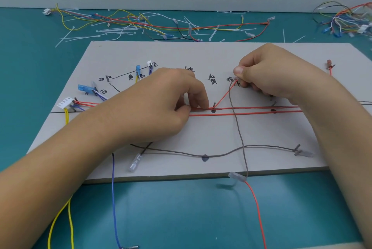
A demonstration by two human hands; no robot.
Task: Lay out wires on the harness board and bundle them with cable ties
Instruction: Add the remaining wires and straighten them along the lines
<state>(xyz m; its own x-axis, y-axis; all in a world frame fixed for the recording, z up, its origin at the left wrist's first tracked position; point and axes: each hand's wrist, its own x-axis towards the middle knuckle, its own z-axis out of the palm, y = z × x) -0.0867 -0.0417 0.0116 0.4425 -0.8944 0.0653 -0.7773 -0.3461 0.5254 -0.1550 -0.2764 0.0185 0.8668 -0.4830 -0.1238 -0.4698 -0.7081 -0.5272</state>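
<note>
Head view: wires are being routed on the harness board (221, 53); no ties show on them.
Left hand (171, 103) pinches the red wires (261, 108) down along the drawn trunk line, just beside a peg (214, 105). Right hand (267, 71) pinches the grey wire (239, 132) and a red branch at an upper peg by the handwritten labels. Next, I judge, that bend must be seated round the peg under tension, before fetching the loose cable ties (112, 32) on the teal mat (181, 208) beyond the board.
</note>
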